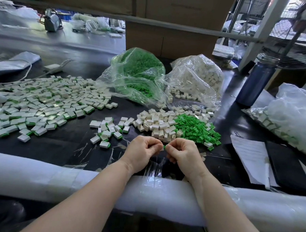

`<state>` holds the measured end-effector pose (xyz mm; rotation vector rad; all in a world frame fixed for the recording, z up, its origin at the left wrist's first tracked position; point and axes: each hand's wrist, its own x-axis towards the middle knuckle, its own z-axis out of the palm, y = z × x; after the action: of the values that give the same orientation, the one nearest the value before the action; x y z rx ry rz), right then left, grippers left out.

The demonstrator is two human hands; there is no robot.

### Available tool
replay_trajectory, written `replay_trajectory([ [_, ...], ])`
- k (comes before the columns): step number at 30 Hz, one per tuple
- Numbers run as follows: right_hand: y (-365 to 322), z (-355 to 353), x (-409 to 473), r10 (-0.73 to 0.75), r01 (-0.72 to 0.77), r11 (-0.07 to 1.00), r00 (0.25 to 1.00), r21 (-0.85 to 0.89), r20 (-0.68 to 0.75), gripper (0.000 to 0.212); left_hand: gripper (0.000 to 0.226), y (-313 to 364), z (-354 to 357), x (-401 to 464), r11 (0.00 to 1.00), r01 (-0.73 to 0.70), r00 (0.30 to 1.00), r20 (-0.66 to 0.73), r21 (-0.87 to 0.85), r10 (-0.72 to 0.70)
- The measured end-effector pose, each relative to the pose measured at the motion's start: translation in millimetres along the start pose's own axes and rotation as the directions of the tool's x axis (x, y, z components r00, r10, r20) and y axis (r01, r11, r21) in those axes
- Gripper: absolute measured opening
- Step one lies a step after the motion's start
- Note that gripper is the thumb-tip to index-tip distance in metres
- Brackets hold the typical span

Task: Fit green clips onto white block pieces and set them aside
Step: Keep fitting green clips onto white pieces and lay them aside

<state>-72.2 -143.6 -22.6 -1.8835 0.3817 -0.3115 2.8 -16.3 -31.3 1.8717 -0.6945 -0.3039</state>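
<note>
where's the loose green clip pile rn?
Head view, right of centre: the loose pile of green plastic clips lies on the black table, touching the white block pile, beyond the right hand.

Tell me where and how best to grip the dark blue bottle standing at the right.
Probably around the mid-body of the dark blue bottle, coming from its left side: it stands upright and cylindrical, a plastic bag crowds its right, and the left is open table.
</note>
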Motion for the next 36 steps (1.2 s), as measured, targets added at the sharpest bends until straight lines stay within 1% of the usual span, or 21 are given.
replay_trajectory([
  [4, 1.0, -0.3, -0.1, 0.008, -0.006, 0.998, 1.000, -0.060, 0.026, 0.025, 0.012, 0.4, -1.2, -0.9, 0.997, -0.011, 1.000, 0.011, 0.073, 0.010],
  [10, 1.2, -1.2, 0.9, 0.026, -0.020, 0.994, 0.999, -0.111, 0.047, 0.024, 0.011, 1.4, -2.2, -1.5, 0.984, -0.071, 0.997, 0.042, 0.165, 0.065],
  [18, 0.0, -2.8, 0.2, 0.026, -0.015, 0.988, 0.997, -0.154, 0.070, 0.023, 0.012, 4.1, -2.0, -2.2, 0.966, -0.124, 0.992, 0.065, 0.228, 0.111],
  [21, 0.2, -2.6, 0.0, 0.021, -0.003, 0.979, 0.996, -0.205, 0.085, 0.023, 0.013, 5.3, -1.4, -3.1, 0.945, -0.173, 0.983, 0.105, 0.277, 0.149],
  [23, -0.2, -2.3, -0.2, 0.016, 0.003, 0.975, 0.996, -0.223, 0.083, 0.023, 0.013, 5.0, -1.7, -2.9, 0.944, -0.176, 0.983, 0.108, 0.278, 0.152],
  [26, -0.9, -1.7, -0.2, 0.019, -0.012, 0.991, 0.998, -0.132, 0.053, 0.020, 0.013, 4.1, -1.3, -2.0, 0.967, -0.139, 0.990, 0.068, 0.212, 0.127],
  [30, -1.5, 0.2, 0.8, 0.002, -0.001, 1.000, 0.999, 0.019, -0.038, 0.015, 0.018, 3.8, 3.0, -2.2, 0.981, -0.113, 0.993, -0.006, 0.156, 0.115],
  [34, -0.4, -0.4, 0.7, -0.012, 0.023, 0.983, 0.998, 0.184, -0.063, 0.015, 0.024, 3.3, 4.4, -2.8, 0.984, -0.127, 0.992, 0.021, 0.128, 0.126],
  [36, 0.9, -1.3, 0.4, -0.015, 0.027, 0.976, 0.998, 0.215, -0.059, 0.013, 0.025, 2.4, 3.8, -2.6, 0.986, -0.119, 0.993, 0.016, 0.116, 0.118],
])
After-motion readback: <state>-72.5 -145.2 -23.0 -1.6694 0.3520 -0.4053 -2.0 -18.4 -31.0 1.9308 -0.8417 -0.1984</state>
